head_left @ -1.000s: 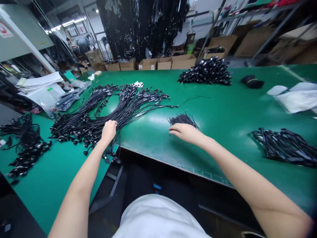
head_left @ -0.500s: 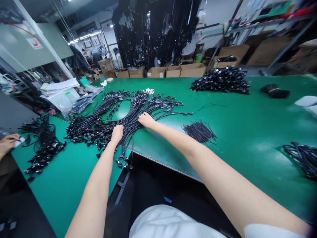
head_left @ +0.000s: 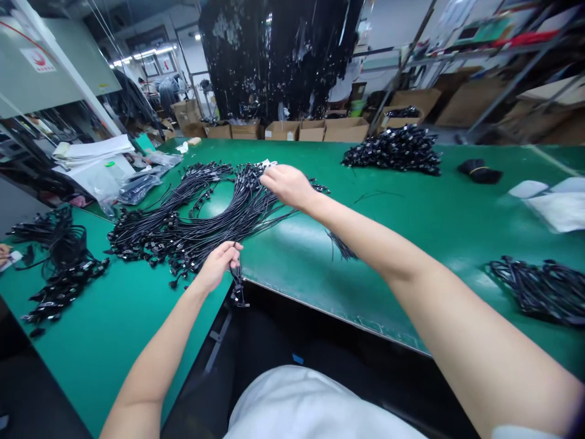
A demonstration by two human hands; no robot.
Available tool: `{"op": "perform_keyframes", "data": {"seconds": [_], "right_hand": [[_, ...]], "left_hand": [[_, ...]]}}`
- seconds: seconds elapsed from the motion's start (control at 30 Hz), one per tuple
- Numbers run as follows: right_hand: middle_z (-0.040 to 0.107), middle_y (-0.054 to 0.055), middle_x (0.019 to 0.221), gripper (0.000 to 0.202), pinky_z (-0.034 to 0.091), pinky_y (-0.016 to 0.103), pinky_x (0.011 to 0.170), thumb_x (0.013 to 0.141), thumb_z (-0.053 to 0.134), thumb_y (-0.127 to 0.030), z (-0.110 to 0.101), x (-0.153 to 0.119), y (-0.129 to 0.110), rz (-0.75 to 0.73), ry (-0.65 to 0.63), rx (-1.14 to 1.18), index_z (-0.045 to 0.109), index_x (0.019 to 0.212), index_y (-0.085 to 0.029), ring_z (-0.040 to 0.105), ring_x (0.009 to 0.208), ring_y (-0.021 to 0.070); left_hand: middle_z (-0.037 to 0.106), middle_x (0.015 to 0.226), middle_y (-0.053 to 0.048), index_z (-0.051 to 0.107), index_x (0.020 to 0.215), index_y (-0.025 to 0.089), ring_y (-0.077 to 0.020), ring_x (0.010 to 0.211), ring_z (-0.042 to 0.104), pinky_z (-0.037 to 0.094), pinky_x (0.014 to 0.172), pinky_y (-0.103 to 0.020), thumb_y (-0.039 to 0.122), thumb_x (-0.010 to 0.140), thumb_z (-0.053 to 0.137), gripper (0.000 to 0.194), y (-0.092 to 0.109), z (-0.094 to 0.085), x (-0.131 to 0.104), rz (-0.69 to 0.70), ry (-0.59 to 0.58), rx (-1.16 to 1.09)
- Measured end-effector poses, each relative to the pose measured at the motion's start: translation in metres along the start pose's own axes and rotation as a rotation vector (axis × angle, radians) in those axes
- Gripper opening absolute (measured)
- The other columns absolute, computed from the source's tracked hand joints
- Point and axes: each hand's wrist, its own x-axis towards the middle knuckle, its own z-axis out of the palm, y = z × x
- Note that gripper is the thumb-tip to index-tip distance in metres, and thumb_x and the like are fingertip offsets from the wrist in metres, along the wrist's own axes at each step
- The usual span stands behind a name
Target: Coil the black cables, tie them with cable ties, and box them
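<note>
My left hand (head_left: pixel 222 265) is closed around a few black cables, near the table's front corner. Their connector ends (head_left: pixel 238 291) dangle below the fingers. Over the far end of the large fanned bundle of black cables (head_left: pixel 228 216), my right hand (head_left: pixel 287 185) has its fingers bent together. Whatever is between those fingers is hidden by the hand. More cables with grey-sleeved tips (head_left: pixel 210 171) lie to the left in the same spread. Part of a small pile of thin black strips (head_left: pixel 340 246) shows from behind my right forearm.
A heap of black connectors (head_left: pixel 393 152) and a banded black bundle (head_left: pixel 479 171) lie at the back of the green table (head_left: pixel 425 225). Coiled cables (head_left: pixel 542 289) are at right, another cable pile (head_left: pixel 66 268) at left. Another person's hand (head_left: pixel 4 255) shows at the left edge.
My left hand has shifted right and now grips cables with hanging ends. My right hand has lifted and moved towards the far tips of the bundle. The view has swung slightly.
</note>
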Motion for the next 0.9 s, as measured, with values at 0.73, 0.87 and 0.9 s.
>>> {"op": "perform_keyframes", "data": {"seconds": [0.73, 0.87, 0.9], "right_hand": [[0.064, 0.012, 0.090, 0.038, 0.049, 0.043, 0.073, 0.094, 0.038, -0.048, -0.150, -0.233, -0.013, 0.639, -0.101, 0.277, 0.063, 0.118, -0.030, 0.063, 0.084, 0.0301], [0.070, 0.009, 0.096, 0.031, 0.051, 0.041, 0.070, 0.093, 0.039, -0.040, -0.161, -0.264, -0.062, 0.638, -0.416, 0.380, 0.065, 0.104, -0.029, 0.067, 0.084, 0.0285], [0.070, 0.009, 0.097, 0.029, 0.050, 0.039, 0.067, 0.094, 0.039, -0.036, -0.162, -0.263, -0.074, 0.617, -0.547, 0.381, 0.066, 0.099, -0.026, 0.067, 0.083, 0.0281]], "left_hand": [[0.043, 0.060, 0.005, 0.058, 0.088, 0.017, -0.0033, 0.057, 0.051, 0.043, 0.051, -0.005, 0.024, 0.099, 0.042, 0.021, 0.050, -0.006, -0.023, -0.033, 0.262, -0.790], [0.057, 0.076, -0.001, 0.057, 0.085, 0.017, -0.0133, 0.077, 0.064, 0.054, 0.066, -0.021, 0.037, 0.089, 0.058, 0.020, 0.040, 0.041, -0.008, 0.064, 0.158, -0.306], [0.059, 0.084, -0.003, 0.058, 0.084, 0.017, -0.0172, 0.086, 0.065, 0.055, 0.075, -0.027, 0.039, 0.089, 0.057, 0.023, 0.038, 0.057, -0.007, 0.139, 0.113, -0.121]]}}
